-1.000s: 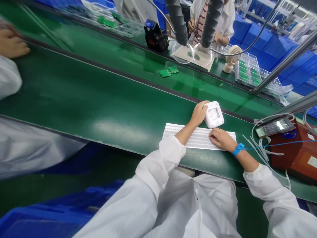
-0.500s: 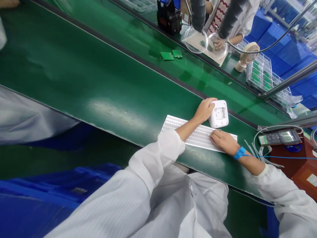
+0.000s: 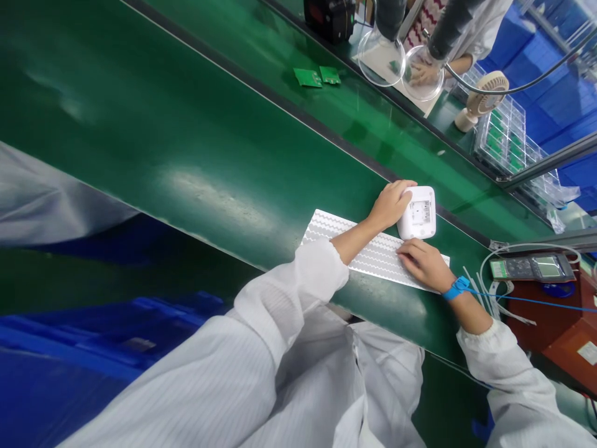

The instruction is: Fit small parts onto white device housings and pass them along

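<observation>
Green conveyor belt (image 3: 186, 155): left hand (image 3: 389, 204) still grips the white plastic housing (image 3: 420, 214); right hand (image 3: 425, 264) stays open, flat on the wavy white sheet (image 3: 336, 231).

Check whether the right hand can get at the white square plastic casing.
Probably yes: the right hand lies on the white ribbed sheet beside the casing, nothing between; the left hand holds it.

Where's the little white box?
In the head view, the white box sits right of centre on the green belt, at the far edge of the white sheet, with the left hand holding its side and the right hand just below it.
</observation>
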`<state>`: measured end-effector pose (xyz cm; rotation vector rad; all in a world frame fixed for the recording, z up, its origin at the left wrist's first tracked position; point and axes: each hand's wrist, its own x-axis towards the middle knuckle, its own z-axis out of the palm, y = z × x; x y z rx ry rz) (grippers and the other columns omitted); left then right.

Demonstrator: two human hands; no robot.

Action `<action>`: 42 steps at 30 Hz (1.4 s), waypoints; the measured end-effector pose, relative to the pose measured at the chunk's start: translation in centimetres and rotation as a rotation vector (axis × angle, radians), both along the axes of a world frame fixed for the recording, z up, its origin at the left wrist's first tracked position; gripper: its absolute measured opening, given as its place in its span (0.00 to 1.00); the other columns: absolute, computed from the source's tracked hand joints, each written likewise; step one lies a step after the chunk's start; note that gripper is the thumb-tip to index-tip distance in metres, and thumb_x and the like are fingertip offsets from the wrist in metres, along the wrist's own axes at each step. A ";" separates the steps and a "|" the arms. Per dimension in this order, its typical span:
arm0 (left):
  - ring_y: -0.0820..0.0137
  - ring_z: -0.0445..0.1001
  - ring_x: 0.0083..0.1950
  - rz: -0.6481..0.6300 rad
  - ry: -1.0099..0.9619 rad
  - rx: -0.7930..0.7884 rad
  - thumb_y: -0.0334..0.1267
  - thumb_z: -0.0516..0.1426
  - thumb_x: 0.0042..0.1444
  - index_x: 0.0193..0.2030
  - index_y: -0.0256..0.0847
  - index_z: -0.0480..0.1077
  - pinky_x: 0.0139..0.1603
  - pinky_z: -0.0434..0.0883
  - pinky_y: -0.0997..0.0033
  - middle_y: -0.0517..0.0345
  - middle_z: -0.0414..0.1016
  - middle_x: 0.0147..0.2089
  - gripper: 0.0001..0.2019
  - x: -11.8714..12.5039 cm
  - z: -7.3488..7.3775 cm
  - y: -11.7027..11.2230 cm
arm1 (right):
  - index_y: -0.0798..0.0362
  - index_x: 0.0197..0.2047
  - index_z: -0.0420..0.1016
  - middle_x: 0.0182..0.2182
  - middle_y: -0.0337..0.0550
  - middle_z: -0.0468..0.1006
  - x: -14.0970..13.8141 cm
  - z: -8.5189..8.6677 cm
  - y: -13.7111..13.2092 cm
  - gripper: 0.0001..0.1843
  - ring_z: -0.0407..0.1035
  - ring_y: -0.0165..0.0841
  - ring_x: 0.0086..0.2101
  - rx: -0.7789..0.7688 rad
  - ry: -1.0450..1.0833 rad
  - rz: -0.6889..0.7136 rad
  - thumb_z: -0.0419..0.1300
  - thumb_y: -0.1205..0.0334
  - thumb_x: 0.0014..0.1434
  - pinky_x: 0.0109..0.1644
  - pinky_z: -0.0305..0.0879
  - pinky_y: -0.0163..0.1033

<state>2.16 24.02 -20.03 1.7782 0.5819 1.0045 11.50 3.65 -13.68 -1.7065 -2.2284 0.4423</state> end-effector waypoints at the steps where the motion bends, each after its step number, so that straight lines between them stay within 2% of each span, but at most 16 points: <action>1: 0.54 0.78 0.68 0.001 0.000 0.004 0.33 0.52 0.75 0.64 0.45 0.80 0.73 0.73 0.52 0.52 0.84 0.66 0.18 0.0 0.0 0.0 | 0.48 0.58 0.81 0.52 0.52 0.84 0.0 0.1 0.1 0.13 0.80 0.44 0.50 -0.011 -0.006 0.009 0.55 0.59 0.82 0.57 0.80 0.51; 7: 0.54 0.78 0.68 -0.002 0.002 -0.003 0.33 0.52 0.75 0.63 0.45 0.80 0.73 0.73 0.52 0.52 0.84 0.66 0.18 -0.1 0.1 0.1 | 0.49 0.56 0.82 0.54 0.53 0.84 0.1 0.0 0.7 0.16 0.81 0.43 0.50 -0.085 -0.081 0.067 0.53 0.57 0.84 0.58 0.80 0.50; 13: 0.53 0.77 0.69 -0.020 0.015 -0.027 0.34 0.52 0.75 0.65 0.45 0.80 0.74 0.73 0.51 0.52 0.83 0.67 0.20 -0.2 0.5 0.0 | 0.48 0.53 0.79 0.51 0.52 0.83 0.2 0.8 0.8 0.13 0.80 0.43 0.48 -0.105 -0.006 0.082 0.53 0.59 0.82 0.54 0.79 0.48; 16: 0.53 0.76 0.70 -0.035 0.000 -0.069 0.32 0.50 0.73 0.64 0.45 0.81 0.76 0.72 0.52 0.54 0.83 0.68 0.22 -0.5 0.7 0.0 | 0.47 0.49 0.79 0.46 0.49 0.83 0.2 1.1 0.7 0.09 0.79 0.43 0.45 0.049 0.104 -0.069 0.57 0.58 0.80 0.51 0.78 0.48; 20: 0.53 0.77 0.70 -0.099 -0.003 -0.073 0.30 0.50 0.69 0.62 0.45 0.83 0.77 0.71 0.51 0.54 0.84 0.67 0.24 -1.2 0.9 -0.2 | 0.46 0.45 0.79 0.42 0.49 0.82 0.9 1.0 1.7 0.08 0.76 0.45 0.42 0.404 0.166 -0.447 0.60 0.56 0.78 0.47 0.77 0.50; 23: 0.51 0.77 0.69 -0.167 0.017 -0.004 0.29 0.54 0.62 0.63 0.45 0.82 0.77 0.71 0.50 0.51 0.82 0.66 0.26 -1.5 0.8 -0.5 | 0.47 0.45 0.79 0.42 0.51 0.81 1.7 0.4 3.3 0.09 0.75 0.45 0.41 0.487 0.158 -0.581 0.60 0.56 0.77 0.47 0.77 0.51; 26: 0.52 0.76 0.70 -0.206 0.049 0.019 0.29 0.55 0.58 0.67 0.44 0.80 0.75 0.73 0.50 0.49 0.80 0.68 0.30 -1.8 0.6 -1.0 | 0.47 0.43 0.78 0.38 0.46 0.80 2.2 -0.3 4.6 0.07 0.73 0.41 0.37 0.529 0.172 -0.566 0.61 0.58 0.75 0.44 0.74 0.49; 30: 0.52 0.76 0.69 -0.210 0.087 0.020 0.29 0.54 0.59 0.68 0.42 0.77 0.70 0.77 0.49 0.46 0.77 0.70 0.30 -2.0 0.5 -1.4 | 0.47 0.41 0.77 0.36 0.42 0.79 2.3 -1.1 5.2 0.04 0.71 0.38 0.34 0.628 0.231 -0.508 0.63 0.62 0.73 0.40 0.70 0.46; 36: 0.53 0.77 0.67 -0.174 0.092 0.022 0.27 0.54 0.58 0.67 0.43 0.77 0.70 0.76 0.47 0.47 0.79 0.67 0.30 -2.3 0.6 -1.7 | 0.46 0.43 0.78 0.38 0.43 0.81 2.0 -1.4 5.0 0.04 0.73 0.39 0.36 0.605 0.228 -0.536 0.63 0.61 0.74 0.40 0.72 0.47; 42: 0.52 0.76 0.68 -0.168 0.100 0.015 0.27 0.54 0.57 0.66 0.44 0.76 0.72 0.75 0.46 0.48 0.78 0.68 0.30 -2.7 1.0 -2.0 | 0.46 0.44 0.79 0.39 0.44 0.83 1.7 -1.1 5.2 0.05 0.75 0.39 0.37 0.600 0.241 -0.543 0.64 0.62 0.75 0.39 0.73 0.46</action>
